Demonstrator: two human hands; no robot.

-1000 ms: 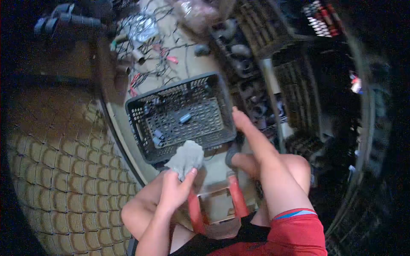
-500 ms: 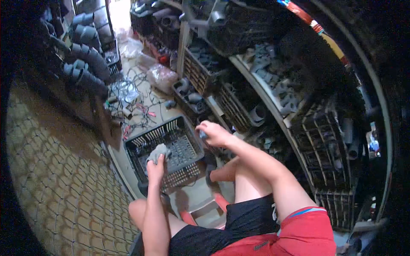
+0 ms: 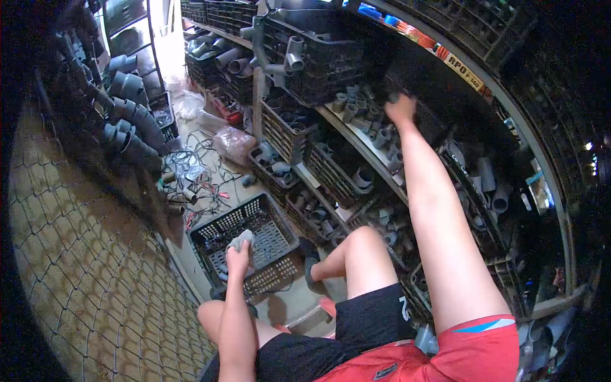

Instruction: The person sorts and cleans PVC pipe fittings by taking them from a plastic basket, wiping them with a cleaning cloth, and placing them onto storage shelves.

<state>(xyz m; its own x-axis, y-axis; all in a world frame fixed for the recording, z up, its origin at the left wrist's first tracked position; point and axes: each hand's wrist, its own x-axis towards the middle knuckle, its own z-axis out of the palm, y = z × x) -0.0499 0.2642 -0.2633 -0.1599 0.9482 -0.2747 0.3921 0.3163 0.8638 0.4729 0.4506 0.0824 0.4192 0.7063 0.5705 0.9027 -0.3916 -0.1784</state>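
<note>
Left hand (image 3: 238, 258) reaches down with its fingers closed around a grey cloth (image 3: 242, 239), pressing the bunched cloth into the black crate (image 3: 275, 268). The crate sits on the floor at the hand's 12 o'clock, its slotted walls open to the camera. Loose cables (image 3: 191, 164) sprawl on the floor at the crate's 11 o'clock, and a clear plastic bag (image 3: 234, 144) lies farther off at its 12 o'clock. Baskets of grey pipe fittings (image 3: 359, 108) line the shelves at the crate's 1 o'clock. Right hand (image 3: 401, 107) stretches up on a straight arm to the shelf edge, just beside those fittings at their 3 o'clock. Its fingers face the dark shelf, and I cannot tell whether they grip anything.
</note>
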